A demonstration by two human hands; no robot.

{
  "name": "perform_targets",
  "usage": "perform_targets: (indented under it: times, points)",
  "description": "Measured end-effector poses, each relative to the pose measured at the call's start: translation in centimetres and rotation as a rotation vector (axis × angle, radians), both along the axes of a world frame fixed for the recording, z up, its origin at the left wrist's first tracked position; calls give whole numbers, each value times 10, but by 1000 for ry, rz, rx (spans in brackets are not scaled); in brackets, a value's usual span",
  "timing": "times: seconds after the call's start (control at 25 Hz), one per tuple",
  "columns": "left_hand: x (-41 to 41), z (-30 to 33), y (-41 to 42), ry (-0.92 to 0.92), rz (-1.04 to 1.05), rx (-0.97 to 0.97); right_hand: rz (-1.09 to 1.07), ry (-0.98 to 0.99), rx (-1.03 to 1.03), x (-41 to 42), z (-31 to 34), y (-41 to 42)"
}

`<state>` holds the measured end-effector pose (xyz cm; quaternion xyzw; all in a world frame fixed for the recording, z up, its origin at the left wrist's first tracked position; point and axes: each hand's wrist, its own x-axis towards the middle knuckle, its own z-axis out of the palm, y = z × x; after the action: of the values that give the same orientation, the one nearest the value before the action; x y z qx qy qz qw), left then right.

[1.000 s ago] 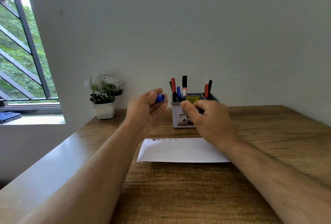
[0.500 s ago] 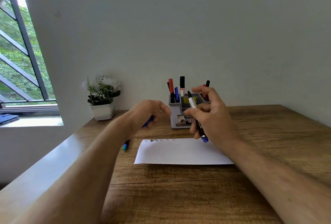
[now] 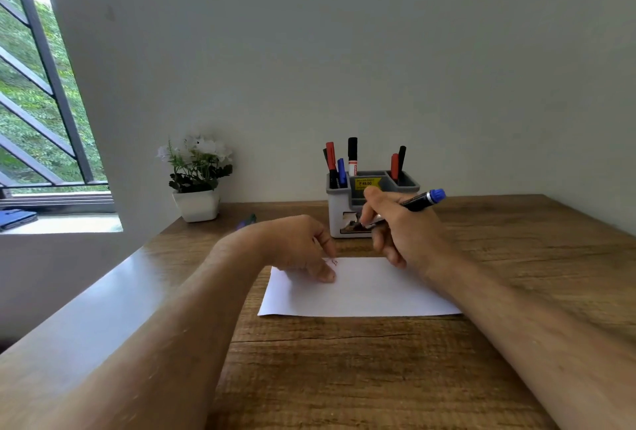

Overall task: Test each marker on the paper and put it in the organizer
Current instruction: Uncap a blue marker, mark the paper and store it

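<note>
R hand (image 3: 406,226) grips blue-ended marker (image 3: 418,201) just above paper (image 3: 364,292); L hand (image 3: 299,247) fingers press paper's corner, holding nothing. Organizer (image 3: 339,209) just behind R hand.

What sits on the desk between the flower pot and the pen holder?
In the head view, a blurred blue-green marker lies on the wooden desk between the flower pot and the organizer; otherwise bare wood.

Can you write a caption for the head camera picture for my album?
Right hand holds a blue marker above the paper; left hand steadies it.
</note>
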<state>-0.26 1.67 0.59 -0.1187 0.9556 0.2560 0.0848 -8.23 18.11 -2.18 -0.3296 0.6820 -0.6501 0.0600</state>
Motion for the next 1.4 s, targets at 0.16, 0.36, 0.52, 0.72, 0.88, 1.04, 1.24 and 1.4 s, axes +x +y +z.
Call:
perform_targets:
  times: [0.16, 0.36, 0.52, 0.72, 0.88, 1.04, 1.24, 1.4]
  points:
    - [1, -1, 0, -39, 24, 29, 60, 54, 147, 3, -2, -1]
    - [-2, -3, 3, -20, 49, 10, -31, 189, 362, 6, -4, -7]
    - [-3, -4, 5, -19, 57, -10, -59, 233, 391, 6, -4, -10]
    - [-4, -4, 5, -17, 59, -23, -52, 249, 440, 7, -3, -12]
    - [-3, -4, 5, -6, 62, -20, -29, 194, 397, 5, -3, -11]
    - [-3, -3, 6, -13, 71, -10, -73, 240, 449, 9, -2, -12]
    - [-3, -2, 6, -18, 69, 1, -101, 187, 384, 6, -2, -11]
    - [-3, -2, 7, -23, 80, 3, -83, 227, 461, 10, -1, -12]
